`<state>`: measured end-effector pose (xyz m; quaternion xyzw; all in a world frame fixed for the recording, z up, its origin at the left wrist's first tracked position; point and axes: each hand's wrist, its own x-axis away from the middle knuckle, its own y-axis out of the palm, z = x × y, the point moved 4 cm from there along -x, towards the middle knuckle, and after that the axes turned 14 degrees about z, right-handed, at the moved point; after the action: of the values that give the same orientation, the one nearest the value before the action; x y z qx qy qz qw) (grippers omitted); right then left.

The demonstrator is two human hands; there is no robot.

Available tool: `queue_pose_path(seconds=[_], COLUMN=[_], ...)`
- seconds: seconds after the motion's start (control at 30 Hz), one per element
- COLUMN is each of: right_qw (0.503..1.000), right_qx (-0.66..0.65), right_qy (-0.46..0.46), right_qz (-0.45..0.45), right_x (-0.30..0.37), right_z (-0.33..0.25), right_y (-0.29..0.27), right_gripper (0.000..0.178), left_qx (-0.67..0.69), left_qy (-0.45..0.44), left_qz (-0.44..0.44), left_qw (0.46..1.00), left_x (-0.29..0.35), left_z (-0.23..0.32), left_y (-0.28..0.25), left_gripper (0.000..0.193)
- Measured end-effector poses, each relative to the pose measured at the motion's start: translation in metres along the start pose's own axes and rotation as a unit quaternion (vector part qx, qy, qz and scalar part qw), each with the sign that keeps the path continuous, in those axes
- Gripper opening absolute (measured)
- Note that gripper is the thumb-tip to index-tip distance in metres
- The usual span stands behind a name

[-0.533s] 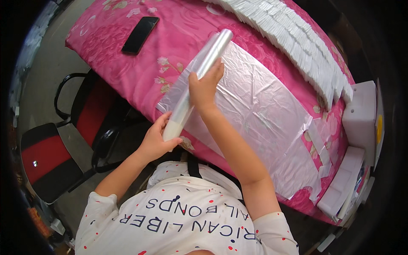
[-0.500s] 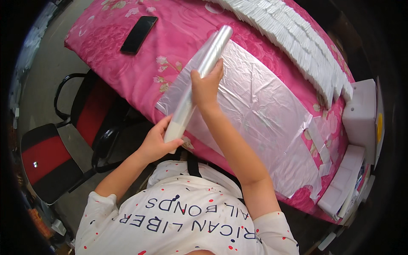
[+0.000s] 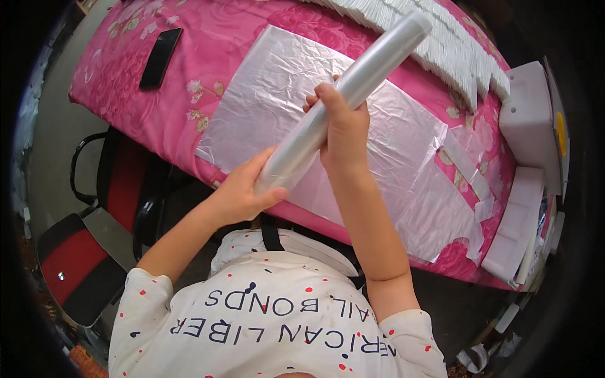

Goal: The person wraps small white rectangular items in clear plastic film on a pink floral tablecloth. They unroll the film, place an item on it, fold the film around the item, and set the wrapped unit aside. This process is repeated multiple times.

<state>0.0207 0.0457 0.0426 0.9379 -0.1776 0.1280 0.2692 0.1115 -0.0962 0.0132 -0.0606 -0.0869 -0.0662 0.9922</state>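
Observation:
A long roll of clear plastic film (image 3: pixel 372 63) slants across the middle, lifted above the table, its far end up to the right. My left hand (image 3: pixel 242 189) grips the near end, thumb on top. Around the middle of the roll, my right hand (image 3: pixel 343 123) is closed, with its fingertips showing on the roll's left side. Under the roll, a wide sheet of shiny, creased clear plastic (image 3: pixel 403 157) lies flat on the table.
A pink flowered cloth (image 3: pixel 145 120) covers the table. A black phone (image 3: pixel 161 58) lies at the far left. Rows of stacked white folded pieces (image 3: pixel 450 60) line the far edge. White foam boxes (image 3: pixel 532 104) stand at the right. A red and black chair (image 3: pixel 82 258) is at the left.
The roll has been raised off the sheet and swung to the right, nearer to me. My right hand has turned around it, and my left hand still holds the near end.

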Motion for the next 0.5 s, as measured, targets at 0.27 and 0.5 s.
queue_pose_path(seconds=[0.27, 0.5], right_qw=[0.998, 0.979], right_qx=[0.045, 0.153], right_qy=[0.017, -0.065], right_qz=[0.046, 0.117], right_x=[-0.013, -0.069], right_z=[0.015, -0.012], right_y=[-0.046, -0.105], right_gripper=[0.053, 0.05], left_qx=[0.164, 0.272], left_qy=[-0.298, -0.412], left_qz=[-0.126, -0.203], left_qw=[0.932, 0.846], left_x=[0.014, 0.052], left_z=[-0.033, -0.05], left_y=[0.029, 0.001], left_gripper=[0.066, 0.064])
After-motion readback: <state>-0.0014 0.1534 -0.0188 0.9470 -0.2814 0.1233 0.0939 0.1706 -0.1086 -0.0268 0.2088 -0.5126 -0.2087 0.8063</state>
